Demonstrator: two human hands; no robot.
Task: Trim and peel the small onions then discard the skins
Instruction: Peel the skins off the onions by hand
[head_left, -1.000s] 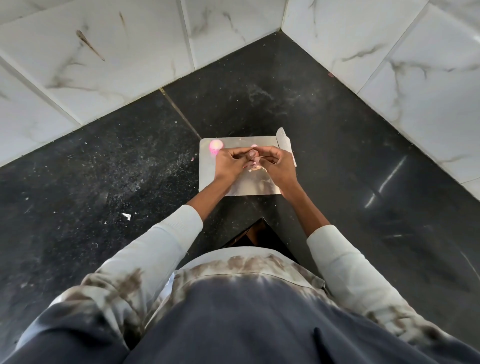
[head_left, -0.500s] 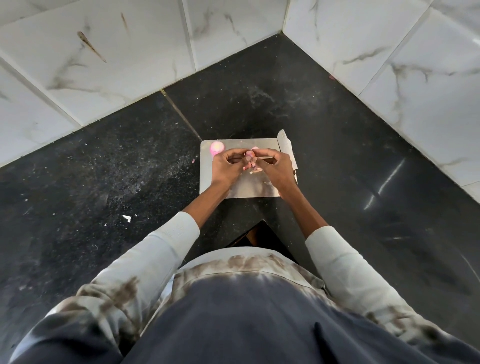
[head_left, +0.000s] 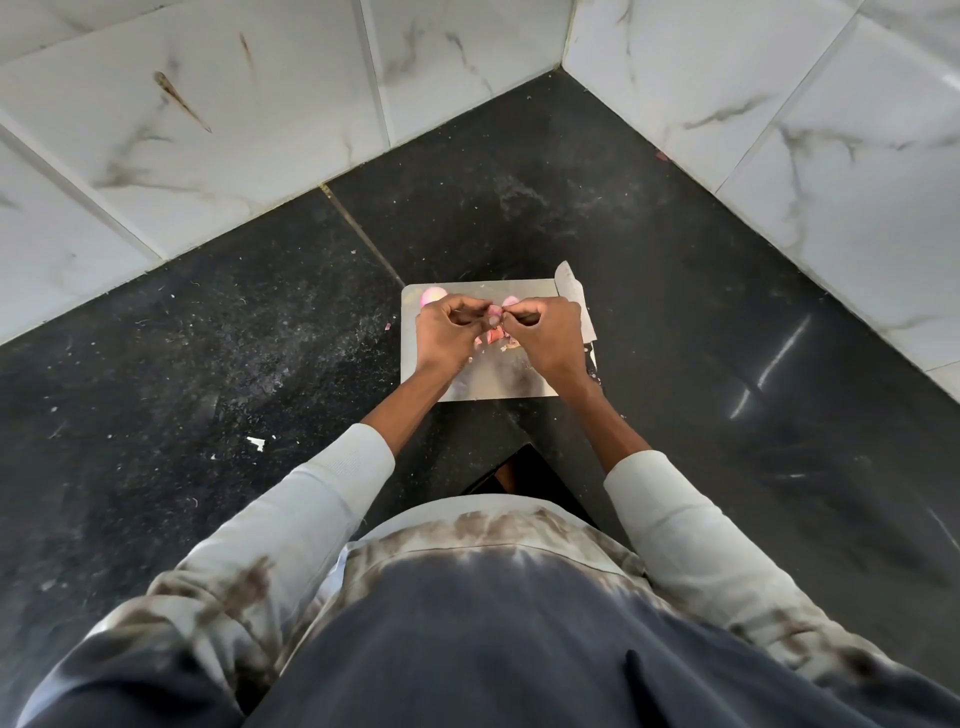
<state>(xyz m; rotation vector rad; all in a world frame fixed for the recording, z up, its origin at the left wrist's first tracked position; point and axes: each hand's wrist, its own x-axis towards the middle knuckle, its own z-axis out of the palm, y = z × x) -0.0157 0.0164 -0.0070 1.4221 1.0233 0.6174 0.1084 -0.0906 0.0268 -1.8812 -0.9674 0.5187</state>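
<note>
Head view: left hand (head_left: 447, 332) and right hand (head_left: 545, 332) both pinch one small onion (head_left: 494, 312); skins (head_left: 493, 339) just below, knife (head_left: 574, 301) right of grip.

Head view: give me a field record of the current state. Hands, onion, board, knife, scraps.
left hand: pinches small onion
right hand: pinches same onion, peeling
small onion: held between both hands above the board
cutting board: metal, on black countertop
peeled onion: on board's far left corner
knife: along board's right edge
skins: on board under the hands
</note>
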